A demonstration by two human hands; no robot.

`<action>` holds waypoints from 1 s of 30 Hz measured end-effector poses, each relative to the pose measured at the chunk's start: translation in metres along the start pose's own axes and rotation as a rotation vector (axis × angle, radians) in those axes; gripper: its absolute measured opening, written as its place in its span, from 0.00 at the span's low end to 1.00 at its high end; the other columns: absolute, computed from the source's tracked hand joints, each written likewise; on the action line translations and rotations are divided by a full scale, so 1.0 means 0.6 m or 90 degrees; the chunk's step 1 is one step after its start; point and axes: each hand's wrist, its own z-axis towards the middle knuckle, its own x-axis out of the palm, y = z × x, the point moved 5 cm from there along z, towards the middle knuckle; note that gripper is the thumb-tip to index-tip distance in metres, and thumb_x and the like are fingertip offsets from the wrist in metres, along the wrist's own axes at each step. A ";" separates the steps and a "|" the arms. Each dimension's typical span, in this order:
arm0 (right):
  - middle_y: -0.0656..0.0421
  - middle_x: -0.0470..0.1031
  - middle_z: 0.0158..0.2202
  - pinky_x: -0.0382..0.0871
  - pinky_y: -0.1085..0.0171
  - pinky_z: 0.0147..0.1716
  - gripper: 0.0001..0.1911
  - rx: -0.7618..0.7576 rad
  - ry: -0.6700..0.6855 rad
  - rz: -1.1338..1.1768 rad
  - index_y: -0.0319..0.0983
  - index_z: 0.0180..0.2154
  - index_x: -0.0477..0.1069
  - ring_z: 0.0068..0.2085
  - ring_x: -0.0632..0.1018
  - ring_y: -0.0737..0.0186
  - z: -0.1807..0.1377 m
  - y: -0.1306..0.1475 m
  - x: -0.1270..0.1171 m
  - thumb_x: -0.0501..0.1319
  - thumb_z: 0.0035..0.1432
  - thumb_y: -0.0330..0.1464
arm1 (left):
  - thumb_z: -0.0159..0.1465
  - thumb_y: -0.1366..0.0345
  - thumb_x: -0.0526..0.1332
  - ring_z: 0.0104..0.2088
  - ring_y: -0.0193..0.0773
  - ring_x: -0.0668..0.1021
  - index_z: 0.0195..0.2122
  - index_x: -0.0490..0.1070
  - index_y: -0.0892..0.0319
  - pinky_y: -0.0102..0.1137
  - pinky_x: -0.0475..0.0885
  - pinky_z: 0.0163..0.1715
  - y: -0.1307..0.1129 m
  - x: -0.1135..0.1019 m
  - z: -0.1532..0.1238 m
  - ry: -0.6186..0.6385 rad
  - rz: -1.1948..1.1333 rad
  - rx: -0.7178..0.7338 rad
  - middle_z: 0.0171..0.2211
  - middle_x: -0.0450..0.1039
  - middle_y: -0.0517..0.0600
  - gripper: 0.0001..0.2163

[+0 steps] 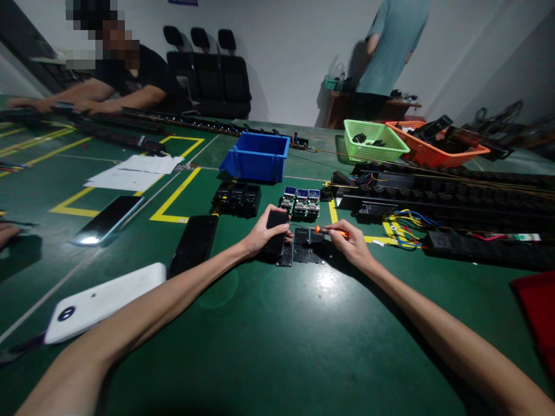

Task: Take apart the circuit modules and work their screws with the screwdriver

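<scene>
Both my forearms [104, 341] cross the lower frame above a green table [277, 358]. At centre, my left hand [259, 232] grips a black case [273, 247]; my right hand [353, 245] pinches an orange-handled screwdriver [321, 230], shaft pointing toward it. Screwdriver work seems underway, calling for steady alignment.

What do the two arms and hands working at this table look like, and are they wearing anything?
They're human, with no cables. The left forearm and right forearm are slender and sleeveless as far as shown. The left hand and right hand are ungloved; no watch or bracelet shows.
</scene>
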 end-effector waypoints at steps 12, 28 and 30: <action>0.59 0.77 0.32 0.63 0.67 0.23 0.14 0.018 -0.016 0.233 0.41 0.42 0.62 0.24 0.73 0.67 0.007 -0.010 0.000 0.61 0.60 0.41 | 0.55 0.62 0.68 0.31 0.37 0.81 0.47 0.58 0.55 0.37 0.79 0.34 -0.001 -0.002 0.006 -0.004 -0.021 -0.013 0.47 0.70 0.52 0.22; 0.68 0.66 0.18 0.60 0.70 0.16 0.13 0.020 -0.019 0.124 0.39 0.43 0.66 0.15 0.68 0.70 0.006 -0.002 0.001 0.58 0.62 0.41 | 0.56 0.63 0.67 0.30 0.38 0.82 0.46 0.57 0.55 0.38 0.80 0.33 0.000 -0.003 0.005 -0.003 -0.024 -0.023 0.44 0.69 0.50 0.22; 0.68 0.65 0.17 0.57 0.70 0.14 0.13 0.024 -0.021 0.103 0.39 0.42 0.66 0.14 0.66 0.71 0.005 -0.001 0.001 0.58 0.62 0.42 | 0.56 0.62 0.67 0.30 0.38 0.82 0.47 0.57 0.55 0.38 0.80 0.33 0.001 -0.004 0.005 -0.002 -0.020 -0.023 0.44 0.69 0.50 0.22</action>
